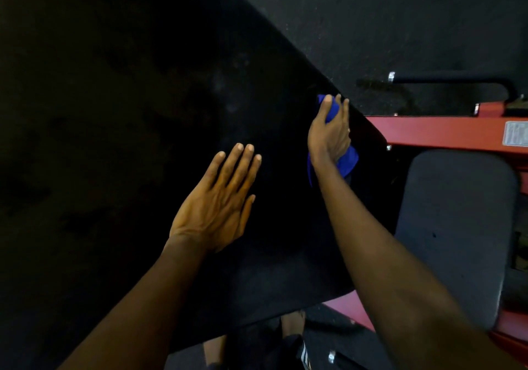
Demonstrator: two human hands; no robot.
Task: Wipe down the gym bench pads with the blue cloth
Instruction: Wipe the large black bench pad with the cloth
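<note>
The floor [400, 12] is dark, speckled gym rubber. Over it leans a big black back pad [128, 112]. It looks smooth and a bit shiny, with faint dull smudges, and its corners are round. Its long way runs from near the person up and away to the top left.

The left hand [220, 204] lies flat on the pad, fingers straight and close together. It holds nothing. I think it steadies the pad.

The right hand [328, 132] is at the pad's right edge, near its lower corner. Its fingers curl over the blue cloth [347, 161] and press it on the pad. The cloth is soft and bunched. A bit pokes out past the fingertips and more hangs below the palm.

Most of the black pad lies to the left of the cloth and up from it. So the next wipe likely has to go that way, along the pad's long way. The flat left hand lies in that path and may need to move.

A grey seat pad [457, 227] sits low on the right. It looks matte with round corners. The right hand is the nearer one to it. A red metal frame [443, 132] with flat sides runs behind it, with a white sticker [515, 137] on it.
</note>
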